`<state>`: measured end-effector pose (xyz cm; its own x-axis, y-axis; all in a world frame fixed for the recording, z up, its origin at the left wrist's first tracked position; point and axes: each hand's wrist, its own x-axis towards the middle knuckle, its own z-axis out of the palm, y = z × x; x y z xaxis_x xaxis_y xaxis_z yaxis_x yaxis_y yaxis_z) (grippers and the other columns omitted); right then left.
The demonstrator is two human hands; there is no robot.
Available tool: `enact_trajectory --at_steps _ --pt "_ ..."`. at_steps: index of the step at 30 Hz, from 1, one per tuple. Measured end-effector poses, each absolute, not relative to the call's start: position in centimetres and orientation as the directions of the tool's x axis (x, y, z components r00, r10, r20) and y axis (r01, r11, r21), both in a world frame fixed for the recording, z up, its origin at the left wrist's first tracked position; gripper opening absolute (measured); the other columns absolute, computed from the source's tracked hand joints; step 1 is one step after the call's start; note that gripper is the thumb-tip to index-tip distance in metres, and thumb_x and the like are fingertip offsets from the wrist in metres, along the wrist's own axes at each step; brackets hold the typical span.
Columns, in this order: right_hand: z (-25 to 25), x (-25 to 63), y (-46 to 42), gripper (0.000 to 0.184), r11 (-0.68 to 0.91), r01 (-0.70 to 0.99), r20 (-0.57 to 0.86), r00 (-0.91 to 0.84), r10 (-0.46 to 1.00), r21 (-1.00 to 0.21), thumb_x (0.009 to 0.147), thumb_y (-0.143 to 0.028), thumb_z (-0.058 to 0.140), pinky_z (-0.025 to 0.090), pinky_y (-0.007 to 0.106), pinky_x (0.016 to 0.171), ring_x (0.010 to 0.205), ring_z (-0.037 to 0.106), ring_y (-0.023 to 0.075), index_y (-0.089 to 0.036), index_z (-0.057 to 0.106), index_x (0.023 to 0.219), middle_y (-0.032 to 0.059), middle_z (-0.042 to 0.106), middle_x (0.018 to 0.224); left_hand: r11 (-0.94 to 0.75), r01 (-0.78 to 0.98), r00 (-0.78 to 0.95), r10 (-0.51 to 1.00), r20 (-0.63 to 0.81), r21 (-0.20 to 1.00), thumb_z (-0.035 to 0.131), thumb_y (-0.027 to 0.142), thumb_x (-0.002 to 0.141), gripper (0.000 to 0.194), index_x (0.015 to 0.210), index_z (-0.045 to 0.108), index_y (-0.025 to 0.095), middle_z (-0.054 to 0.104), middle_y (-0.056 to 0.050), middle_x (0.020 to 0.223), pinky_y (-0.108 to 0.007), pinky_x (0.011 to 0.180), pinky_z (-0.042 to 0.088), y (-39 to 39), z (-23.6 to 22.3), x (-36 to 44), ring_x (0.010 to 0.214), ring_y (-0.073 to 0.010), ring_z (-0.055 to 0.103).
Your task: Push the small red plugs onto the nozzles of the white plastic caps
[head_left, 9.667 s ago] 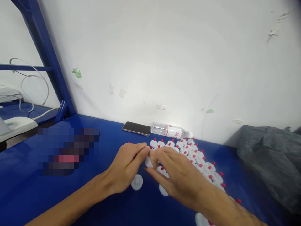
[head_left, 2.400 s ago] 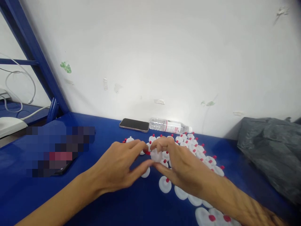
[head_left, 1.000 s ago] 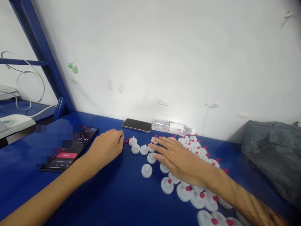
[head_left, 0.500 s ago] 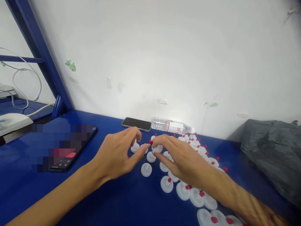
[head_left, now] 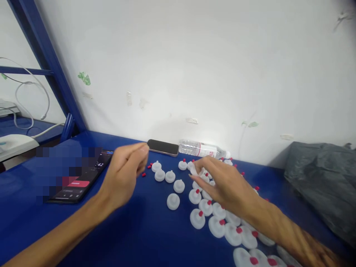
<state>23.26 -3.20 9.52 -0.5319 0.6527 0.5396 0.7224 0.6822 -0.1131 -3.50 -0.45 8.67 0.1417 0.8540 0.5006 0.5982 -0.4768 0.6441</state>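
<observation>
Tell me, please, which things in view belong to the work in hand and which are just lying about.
In use, judging by the hands:
held white piece, in the right hand
bare white pieces
red-capped pieces
loose red caps, near the left hand

Apparently just lying about:
lit phone
dark phone
bottle
grey bag

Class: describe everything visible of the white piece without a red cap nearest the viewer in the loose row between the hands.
The white piece is round, with a wide rim and a raised centre ending in a short, bare nozzle. It looks like cloudy plastic. It sits flat on the blue table, nozzle up, at the near end of the row, just in front of another uncapped piece. Only the table appears to touch it.
</observation>
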Motion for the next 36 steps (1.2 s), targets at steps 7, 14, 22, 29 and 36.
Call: enact_trajectory --at_steps 7,14,22,29,36 --pt "8.2 23.0 -1.7 0.027 0.678 0.733 0.477 -0.577 0.663 -0.055 0.112 -0.026 0.056 0.065 0.055 0.110 0.123 0.078 0.0287 -0.024 0.076 0.131 0.0075 0.085 0.130 -0.236 0.915 0.125 0.937 0.326 0.326 0.044 0.022 0.104 0.030 0.074 0.049 0.025 0.057 -0.004 0.077 -0.037 0.065 0.029 2.1 8.0 -5.0 0.068 -0.0226 0.052" --pt "7.4 22.7 -2.2 0.039 0.706 0.706 0.324 -0.656 0.682 -0.058 0.113 -0.027 0.048 0.068 0.049 0.107 0.128 0.078 0.0271 -0.027 0.072 0.145 0.0080 0.079 0.146 -0.148 0.985 0.132 0.977 0.165 0.086 0.049 0.008 0.098 0.026 0.084 0.067 0.020 0.071 -0.017 0.099 -0.040 0.069 0.044 2.4 6.9 -5.5 0.090 -0.0361 0.072" --pt "7.2 23.6 -1.4 0.040 0.605 0.785 0.354 -0.609 0.710 0.136 0.110 -0.030 0.052 0.058 0.070 0.119 0.148 0.064 0.0385 -0.028 0.071 0.146 0.0130 0.072 0.155 -0.114 0.993 0.109 0.987 0.122 0.032 0.044 -0.001 0.092 0.043 0.111 0.077 0.017 0.079 -0.020 0.117 -0.042 0.079 0.055 2.1 7.5 -6.0 0.104 -0.0382 0.076" --pt "5.7 24.0 -0.1 0.048 0.612 0.788 0.207 -0.612 0.763 0.076 0.113 -0.037 0.047 0.046 0.077 0.126 0.161 0.050 0.0406 -0.031 0.061 0.159 0.0092 0.064 0.166 -0.158 0.979 0.146 0.984 0.105 0.127 0.056 0.002 0.090 0.041 0.117 0.080 0.022 0.085 -0.018 0.115 -0.047 0.079 0.057 2.6 6.5 -6.5 0.107 -0.0443 0.079" --pt "7.5 23.5 0.1 0.043 0.625 0.779 0.338 -0.576 0.744 -0.047 0.113 -0.035 0.054 0.045 0.073 0.128 0.153 0.060 0.0355 -0.024 0.062 0.154 0.0144 0.069 0.160 -0.194 0.954 0.137 0.961 0.242 0.230 0.046 0.010 0.100 0.038 0.118 0.078 0.019 0.084 -0.020 0.114 -0.050 0.080 0.055 2.8 7.3 -6.4 0.103 -0.0437 0.079"
